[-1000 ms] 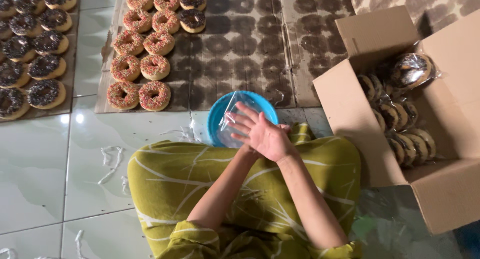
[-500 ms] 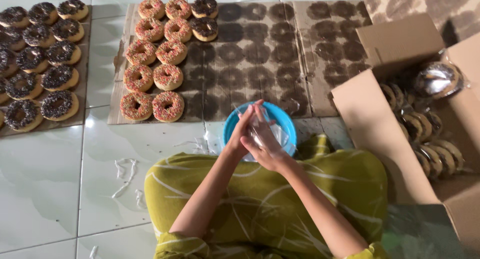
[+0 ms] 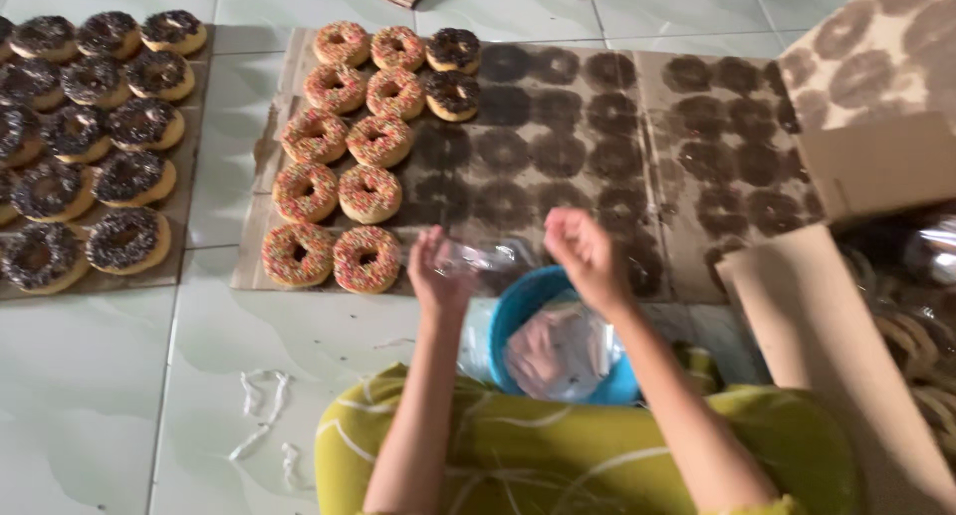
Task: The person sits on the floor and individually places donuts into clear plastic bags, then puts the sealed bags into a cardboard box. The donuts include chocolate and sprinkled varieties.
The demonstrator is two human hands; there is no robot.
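Change: half a second ago both hands met over the blue bowl, pressed on a clear plastic bag; now they are raised and drawn apart, the bag stretched between them, and the view has tilted up toward the doughnuts.
Left hand [image 3: 438, 271]: lifted above the lap, fingers curled, its grip pinching the left edge of the clear plastic bag [image 3: 488, 258]; it hangs just beside the nearest sprinkled doughnut.
Right hand [image 3: 583, 251]: raised a little higher, back of the hand toward the camera, its grip closed on the bag's right edge.
Bag: thin, see-through, blurred, held in the air above the far rim of the bowl and over the cardboard's near edge.
Blue bowl [image 3: 513, 316]: round, on the floor against the person's knees; a crumpled clear plastic wrap [image 3: 563, 351] lies inside it.
Sprinkled doughnuts [image 3: 349, 146]: pink-and-coloured sprinkles, in paired rows on the left part of the brown cardboard sheet [image 3: 597, 127], with two chocolate ones at the far end.
Cardboard sheet: flat on the tiled floor [image 3: 90, 376], its free part covered with dark ring-shaped grease marks.
Chocolate doughnuts [image 3: 90, 156]: dark sprinkled tops, in rows on a second sheet at far left.
Cardboard box [image 3: 817, 326]: open, plain brown, at right; wrapped doughnuts stand on edge inside, blurred.
Clothing: yellow-green patterned cloth [image 3: 558, 455] over the lap.
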